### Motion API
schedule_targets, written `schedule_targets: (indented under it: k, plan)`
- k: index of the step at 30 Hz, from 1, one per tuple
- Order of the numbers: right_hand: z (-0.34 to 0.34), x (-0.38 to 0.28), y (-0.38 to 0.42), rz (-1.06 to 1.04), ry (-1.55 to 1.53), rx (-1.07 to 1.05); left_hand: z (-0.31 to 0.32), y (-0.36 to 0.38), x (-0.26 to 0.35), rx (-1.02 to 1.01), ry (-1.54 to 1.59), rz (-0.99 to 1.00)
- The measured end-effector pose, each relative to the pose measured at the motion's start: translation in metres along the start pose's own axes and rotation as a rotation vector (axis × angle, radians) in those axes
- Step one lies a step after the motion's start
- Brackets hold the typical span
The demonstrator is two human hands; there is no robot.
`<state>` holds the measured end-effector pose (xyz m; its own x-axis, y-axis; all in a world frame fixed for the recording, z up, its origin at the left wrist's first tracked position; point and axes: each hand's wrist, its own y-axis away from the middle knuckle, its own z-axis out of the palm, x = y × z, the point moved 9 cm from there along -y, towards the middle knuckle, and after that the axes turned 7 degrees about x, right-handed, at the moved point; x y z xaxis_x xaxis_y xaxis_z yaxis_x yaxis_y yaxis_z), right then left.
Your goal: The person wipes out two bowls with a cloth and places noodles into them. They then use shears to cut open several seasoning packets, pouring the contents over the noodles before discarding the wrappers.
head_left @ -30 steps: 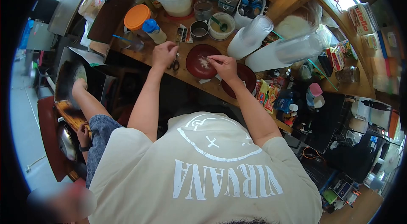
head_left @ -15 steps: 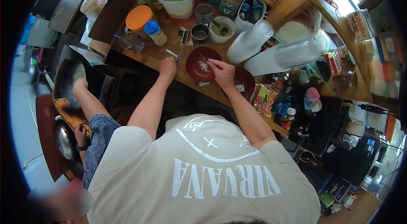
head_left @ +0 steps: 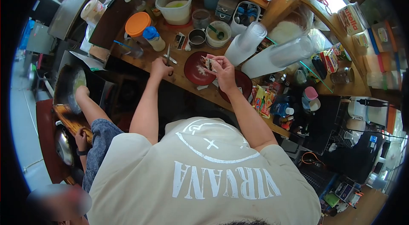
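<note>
My left hand is closed around a pair of scissors, blades pointing up and away from me at the table's near edge. In my right hand a small sachet is pinched over the right side of a dark red plate. White crumbs or powder lie on that plate. Partly beneath my right wrist is a second dark red plate. Fingers cover much of the sachet, so its print cannot be read.
Behind the plate stand a metal cup, a white tub with a green spoon, and a blue-capped bottle. Tall stacks of plastic cups rise at right. A co-worker's hand is at a pan on the left.
My right hand has drawn slightly right, and the sachet now shows in its fingers. My left hand and the scissors have moved left and nearer to me, away from the plate.
</note>
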<state>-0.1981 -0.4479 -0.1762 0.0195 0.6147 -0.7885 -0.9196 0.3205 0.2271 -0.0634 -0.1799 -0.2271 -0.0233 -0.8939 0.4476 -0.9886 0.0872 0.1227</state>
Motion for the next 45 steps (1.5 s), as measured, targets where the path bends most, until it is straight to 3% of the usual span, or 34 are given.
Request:
schedule_targets:
  k: [2,4,5,10,15,16,18,28,31,34,37,45]
  plan:
    - [0.001,0.001,-0.002,0.025,0.002,-0.035,-0.024,-0.008,0.004,-0.075,0.007,0.006]
    - [0.003,0.005,-0.003,0.051,0.0,-0.074,-0.025,-0.002,0.007,-0.443,0.161,-0.094]
    - [0.002,0.007,-0.004,0.063,0.0,-0.066,-0.034,-0.001,0.019,-0.49,0.28,-0.041]
    - [0.009,0.0,-0.005,0.043,-0.01,-0.052,-0.072,0.033,0.124,-0.523,0.539,0.165]
    - [0.023,-0.013,-0.006,0.091,-0.144,-0.074,-0.05,0.054,0.181,-0.549,0.789,0.331]
    - [0.024,-0.016,-0.006,0.088,-0.144,-0.075,-0.046,0.054,0.184,-0.549,0.788,0.334]
    - [0.027,-0.017,-0.005,0.126,-0.23,-0.084,-0.054,0.049,0.191,-0.353,0.724,0.446]
    - [0.014,-0.011,-0.006,0.232,-0.061,-0.041,-0.072,0.038,0.192,-0.334,0.577,0.576]
    - [0.011,-0.019,-0.004,0.234,-0.085,0.004,-0.115,0.054,0.218,-0.284,0.284,0.79]
    - [0.004,-0.019,-0.008,0.21,-0.138,0.026,-0.114,0.053,0.214,-0.317,0.196,0.901]
    - [0.001,-0.021,-0.01,0.197,-0.138,0.02,-0.108,0.052,0.21,-0.455,0.138,0.849]
    - [-0.002,-0.029,-0.009,0.18,-0.214,-0.001,-0.101,0.061,0.222,-0.491,0.111,0.896]
